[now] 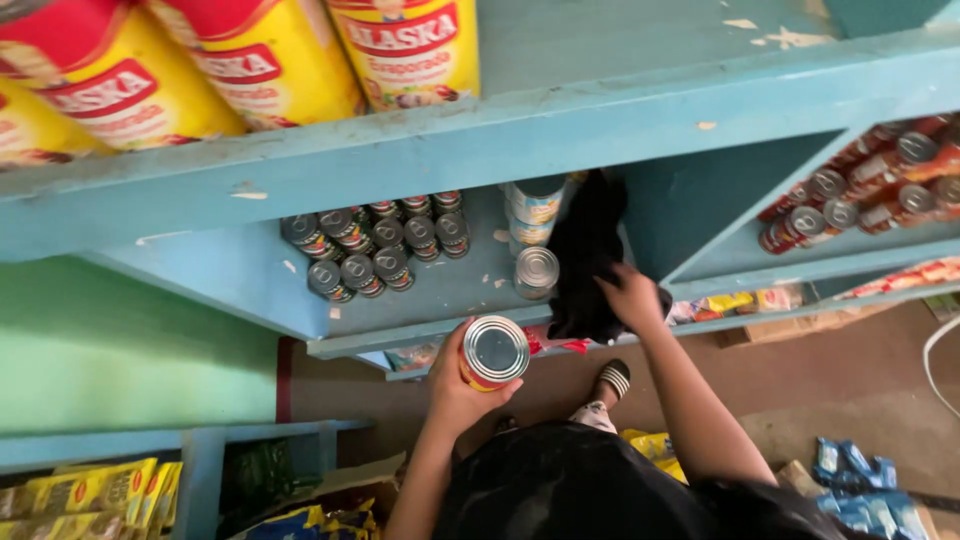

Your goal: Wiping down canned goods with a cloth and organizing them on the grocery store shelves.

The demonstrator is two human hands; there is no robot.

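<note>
My left hand [462, 385] grips a tin can [493, 353] with a silver lid and a red and yellow label, held just in front of the blue shelf's front edge [420, 335]. My right hand [632, 297] presses a black cloth [585, 262] onto the shelf board, to the right of a single tin can [537, 271] standing there. Behind that can stands a stack of blue-labelled cans [532, 208]. A cluster of several small cans [375, 248] fills the shelf's left part.
Big yellow and red cans [270, 55] lie on the top shelf. More red cans [865, 185] sit in the right compartment. Yellow packets [85, 492] fill a low shelf at left, blue packets [860, 490] lie on the floor at right. My sandalled foot [608, 385] shows below.
</note>
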